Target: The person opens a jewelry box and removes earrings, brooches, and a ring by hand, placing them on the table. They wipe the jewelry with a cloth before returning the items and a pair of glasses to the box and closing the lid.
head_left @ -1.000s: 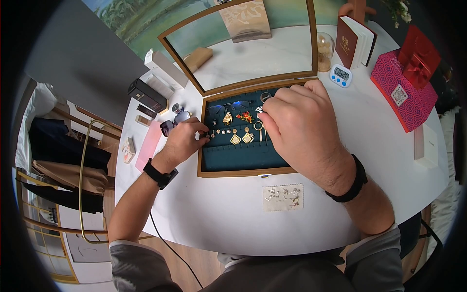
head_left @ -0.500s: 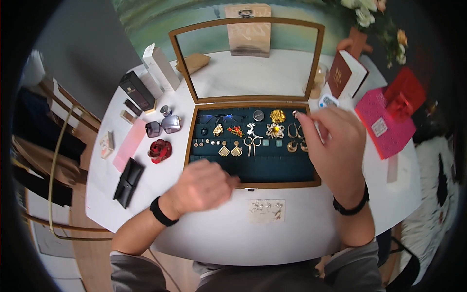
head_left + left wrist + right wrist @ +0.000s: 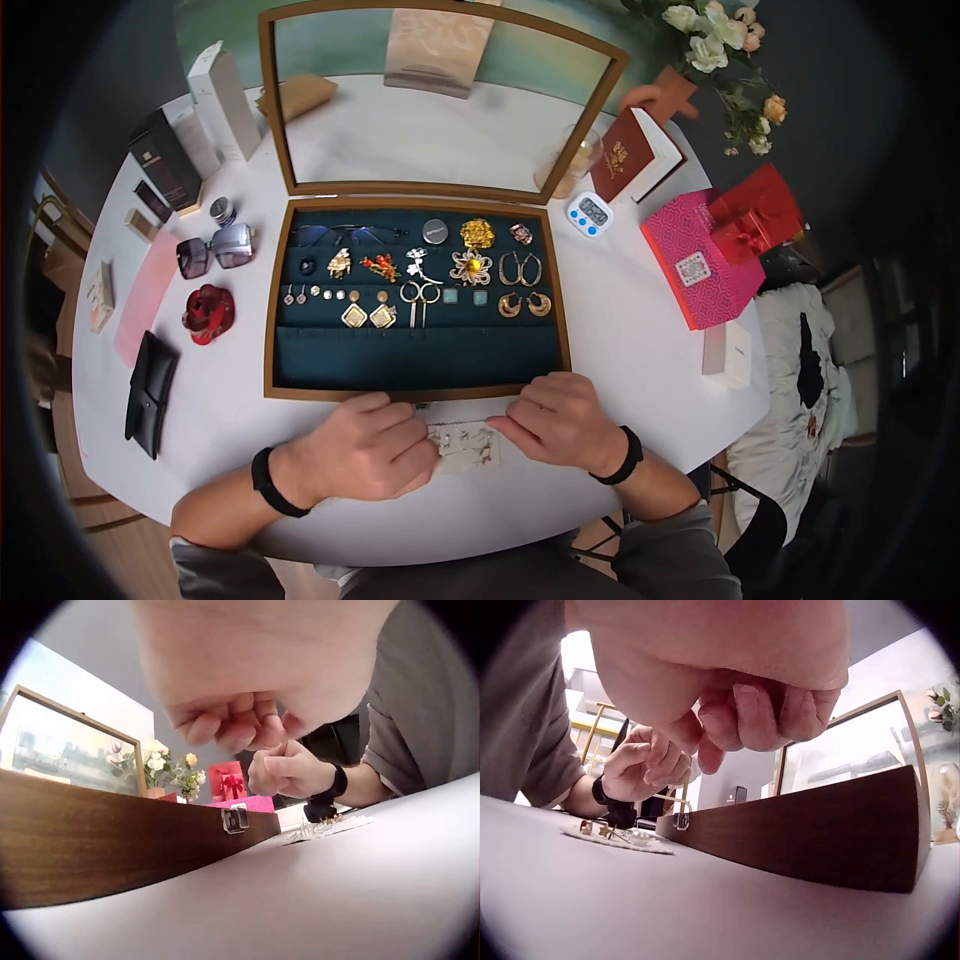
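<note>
A small pale card (image 3: 467, 455) of jewellery pieces lies before the wooden display case (image 3: 420, 393). My left hand (image 3: 365, 448), fingers curled, hovers at the card's left side. On the other side my right hand (image 3: 560, 422) has curled fingers too, its thumb towards the card. The left wrist view shows nothing held in the left fingers (image 3: 236, 724); nothing shows in the right fingers (image 3: 761, 720) in the right wrist view. Inside the open case, rows of brooches, earrings and a scissors-shaped piece (image 3: 418, 303) sit on dark green lining (image 3: 420, 360).
Sunglasses (image 3: 216, 251), a red flower ornament (image 3: 208, 314), a black pouch (image 3: 152, 395) and upright boxes (image 3: 225, 105) stand or lie at left. At right are a timer (image 3: 590, 214), a red book (image 3: 628, 157) and a pink gift box (image 3: 705, 260). The glass lid (image 3: 440, 195) stands raised.
Both hands have left the case and come to the card at the front; the right came down and inward from the case's right side. The head view has shifted.
</note>
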A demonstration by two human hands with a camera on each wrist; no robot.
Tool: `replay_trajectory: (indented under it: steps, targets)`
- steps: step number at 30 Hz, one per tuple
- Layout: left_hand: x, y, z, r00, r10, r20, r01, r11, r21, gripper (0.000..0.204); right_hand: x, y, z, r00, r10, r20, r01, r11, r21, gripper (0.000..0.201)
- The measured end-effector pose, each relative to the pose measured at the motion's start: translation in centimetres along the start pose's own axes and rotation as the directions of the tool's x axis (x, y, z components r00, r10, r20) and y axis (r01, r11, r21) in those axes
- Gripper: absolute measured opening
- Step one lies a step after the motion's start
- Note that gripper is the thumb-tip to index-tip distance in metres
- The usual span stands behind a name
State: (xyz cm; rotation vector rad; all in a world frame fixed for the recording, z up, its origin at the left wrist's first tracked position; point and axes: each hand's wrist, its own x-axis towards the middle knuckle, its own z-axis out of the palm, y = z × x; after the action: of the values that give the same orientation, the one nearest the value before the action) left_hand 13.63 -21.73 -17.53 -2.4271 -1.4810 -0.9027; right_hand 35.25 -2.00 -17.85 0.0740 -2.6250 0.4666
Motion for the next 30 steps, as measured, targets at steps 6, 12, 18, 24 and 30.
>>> replay_trajectory:
  steps: [6,12,18,24,30]
  targets:
    - [-0.6,0.9,1.3,0.996,-0.039,0.075,0.047,0.993,-0.113,0.041,-1.0,-0.1,-0.1,1.0,0.023,0.0,-0.023,0.999,0.047,0.038]
    - [-0.7,-1.5,-0.1,0.956,-0.268,0.116,0.288,0.932,-0.22,0.028,-2.0,1.0,-0.2,0.997,0.07,-0.03,-0.07,0.997,0.011,0.028]
    - [-0.2,-1.1,0.6,0.937,-0.338,0.084,0.348,0.9,-0.263,0.017,-2.5,0.4,0.4,0.998,0.065,0.021,-0.066,0.996,0.054,0.015]
    - [-0.3,-1.3,1.0,0.942,-0.335,0.01,0.326,0.911,-0.254,0.006,-2.7,0.0,0.3,0.983,0.016,0.183,-0.028,0.998,0.061,0.02]
    - [-0.2,-1.4,0.5,0.946,-0.321,0.033,0.32,0.921,-0.221,0.005,-2.5,-0.6,0.5,0.969,-0.099,0.226,0.093,0.995,0.04,0.03]
